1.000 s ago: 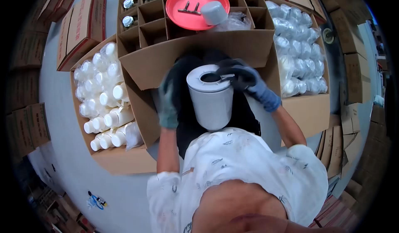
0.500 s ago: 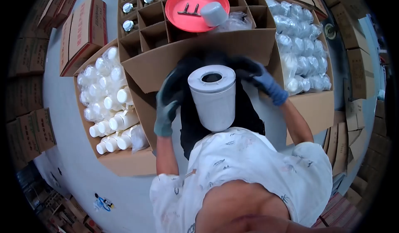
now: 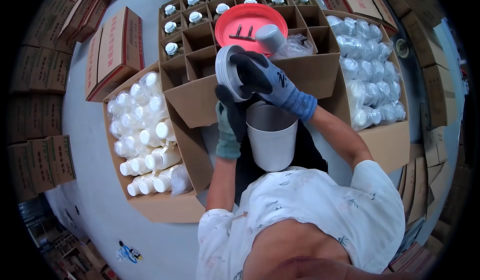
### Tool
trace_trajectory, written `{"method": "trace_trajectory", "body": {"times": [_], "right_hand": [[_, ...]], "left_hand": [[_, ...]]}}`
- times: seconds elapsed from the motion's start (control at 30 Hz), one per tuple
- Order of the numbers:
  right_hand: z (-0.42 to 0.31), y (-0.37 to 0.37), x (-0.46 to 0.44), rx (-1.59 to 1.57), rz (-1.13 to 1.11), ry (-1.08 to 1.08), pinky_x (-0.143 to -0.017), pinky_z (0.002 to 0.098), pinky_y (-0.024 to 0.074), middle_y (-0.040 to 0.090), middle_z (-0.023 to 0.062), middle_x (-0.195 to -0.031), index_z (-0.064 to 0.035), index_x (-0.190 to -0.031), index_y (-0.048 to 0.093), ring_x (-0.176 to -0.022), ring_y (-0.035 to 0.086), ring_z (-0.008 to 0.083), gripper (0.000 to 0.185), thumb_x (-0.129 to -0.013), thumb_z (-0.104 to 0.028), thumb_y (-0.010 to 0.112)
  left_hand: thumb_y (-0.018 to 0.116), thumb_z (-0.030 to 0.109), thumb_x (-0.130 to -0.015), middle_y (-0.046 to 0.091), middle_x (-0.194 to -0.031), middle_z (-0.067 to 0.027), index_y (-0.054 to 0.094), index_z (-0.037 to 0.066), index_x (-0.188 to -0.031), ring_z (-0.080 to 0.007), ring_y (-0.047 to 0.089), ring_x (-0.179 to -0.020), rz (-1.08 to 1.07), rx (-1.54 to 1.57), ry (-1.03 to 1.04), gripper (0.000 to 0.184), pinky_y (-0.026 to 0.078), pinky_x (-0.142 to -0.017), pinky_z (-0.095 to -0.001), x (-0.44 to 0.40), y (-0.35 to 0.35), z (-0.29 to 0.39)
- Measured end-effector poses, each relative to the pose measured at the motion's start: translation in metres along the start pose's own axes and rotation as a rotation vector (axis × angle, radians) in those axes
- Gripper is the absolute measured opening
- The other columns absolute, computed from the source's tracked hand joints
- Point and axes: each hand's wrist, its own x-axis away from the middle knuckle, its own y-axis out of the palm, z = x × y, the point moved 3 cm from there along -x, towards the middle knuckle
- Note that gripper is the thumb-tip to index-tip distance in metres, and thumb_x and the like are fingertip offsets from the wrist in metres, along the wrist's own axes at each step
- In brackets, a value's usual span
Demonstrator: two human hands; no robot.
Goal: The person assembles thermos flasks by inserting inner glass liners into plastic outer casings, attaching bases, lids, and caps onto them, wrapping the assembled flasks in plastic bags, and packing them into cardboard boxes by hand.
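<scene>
A white ribbed-edge lid [image 3: 226, 75] is held tilted on its side above a white plastic bucket [image 3: 272, 142]. My right hand [image 3: 267, 77], in a blue glove with a black coating, closes on the lid from the right. My left hand [image 3: 230, 122], in a green and black glove, grips the lid's lower edge from below; some of its fingers are hidden. The bucket stands upright between my legs, close to my body, with its top open and its inside partly in view.
Ahead stands a divided cardboard box [image 3: 195, 97] with white-capped bottles [image 3: 195, 16]. On it rests a red plate [image 3: 230, 22] carrying a translucent cup [image 3: 270, 38] and dark metal pieces [image 3: 242, 34]. Boxes of white bottles [image 3: 165, 157] and plastic-wrapped items [image 3: 370, 72] flank me.
The lid has come off the bucket and is now raised and tilted in both hands. My hands, earlier apart at either side of the bucket, have come together. The view has shifted slightly.
</scene>
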Motion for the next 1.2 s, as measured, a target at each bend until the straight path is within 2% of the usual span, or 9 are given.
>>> {"method": "trace_trajectory", "body": {"times": [0.17,0.2,0.33,0.4,0.57,0.73,0.83,0.87,1.2], "right_hand": [[0.001,0.003,-0.012,-0.383,-0.116,0.419,-0.087,0.0368,0.0492,0.056,0.0212,-0.115,-0.0061,-0.133,0.044,-0.105,0.058,0.0322,0.055,-0.085,-0.020,0.068],[0.004,0.006,-0.013,-0.077,-0.150,0.294,-0.088,0.0333,0.0498,0.060,0.0161,-0.113,-0.0040,-0.132,0.045,-0.102,0.061,0.0253,0.048,-0.092,-0.025,0.061],[0.018,0.021,-0.014,-1.467,-0.039,0.468,-0.089,0.0302,0.0523,0.062,0.0088,-0.117,-0.0039,-0.133,0.047,-0.101,0.063,0.0171,0.040,-0.099,-0.024,0.052],[0.018,0.007,0.000,-1.829,-0.383,0.551,-0.086,0.0273,0.0539,0.061,0.0080,-0.118,-0.0057,-0.130,0.051,-0.101,0.063,0.0140,0.035,-0.100,-0.022,0.049],[0.111,0.018,0.030,-1.310,-0.608,0.720,-0.089,0.0310,0.0513,0.065,0.0088,-0.112,-0.0043,-0.123,0.058,-0.099,0.061,0.0146,0.031,-0.096,-0.018,0.055],[0.124,-0.108,-0.059,-0.821,-0.172,0.811,-0.049,0.0291,0.0516,0.067,0.0074,-0.084,-0.0019,-0.114,0.061,-0.058,0.064,0.0158,0.031,-0.096,-0.023,0.049],[0.252,-0.164,-0.065,-0.074,0.294,0.786,-0.063,0.0335,0.0543,0.070,0.0133,-0.091,-0.0072,-0.106,0.067,-0.075,0.069,0.0238,0.033,-0.089,-0.035,0.063],[0.329,-0.178,-0.060,0.299,0.331,0.483,-0.079,0.0393,0.0527,0.069,0.0175,-0.101,-0.0082,-0.109,0.067,-0.091,0.067,0.0316,0.036,-0.087,-0.037,0.062],[0.410,-0.175,-0.102,1.021,-0.115,0.805,-0.093,0.0498,0.0456,0.061,0.0241,-0.115,-0.0155,-0.127,0.055,-0.110,0.057,0.0387,0.050,-0.080,-0.028,0.066]], "left_hand": [[0.049,0.037,-0.099,0.059,-0.122,-0.0115,0.055,0.001,-0.125,-0.0210,0.057,-0.111,0.122,-0.344,0.126,0.045,0.047,-0.091,-0.0316,0.005,-0.013,-0.018],[0.057,0.032,-0.096,0.057,-0.127,-0.0139,0.052,0.001,-0.129,-0.0238,0.055,-0.116,0.132,-0.352,0.107,0.046,0.044,-0.094,-0.0328,0.003,-0.010,-0.018],[0.085,0.028,-0.063,0.037,-0.146,-0.0214,0.045,0.009,-0.141,-0.0419,0.033,-0.134,0.106,-1.067,0.827,0.090,0.032,-0.108,-0.0433,0.001,0.014,0.034],[0.089,0.033,-0.053,0.042,-0.142,-0.0186,0.063,0.022,-0.123,-0.0464,0.038,-0.128,-0.142,-1.150,0.923,0.075,0.035,-0.105,-0.0514,-0.001,-0.003,0.041],[0.086,0.041,-0.053,0.053,-0.133,-0.0168,0.072,0.025,-0.108,-0.0473,0.042,-0.125,-0.471,-1.257,1.009,0.059,0.037,-0.103,-0.0529,-0.030,-0.024,0.043],[0.078,0.024,-0.072,0.053,-0.134,-0.0136,0.058,0.013,-0.130,-0.0349,0.045,-0.127,0.184,-1.189,0.687,0.062,0.036,-0.102,-0.0464,-0.068,-0.075,0.038],[0.080,0.028,-0.071,0.050,-0.137,-0.0102,0.053,0.015,-0.133,-0.0333,0.040,-0.132,0.263,-1.571,0.628,0.069,0.032,-0.103,-0.0497,-0.087,-0.109,0.001],[0.079,0.026,-0.071,0.049,-0.138,-0.0111,0.051,0.016,-0.134,-0.0339,0.038,-0.133,0.251,-1.629,0.608,0.070,0.030,-0.105,-0.0495,-0.091,-0.103,-0.003],[0.076,0.032,-0.073,0.033,-0.149,-0.0194,0.039,0.013,-0.144,-0.0423,0.028,-0.137,0.166,-1.773,0.380,0.082,0.024,-0.111,-0.0517,-0.097,-0.081,-0.011]]}}
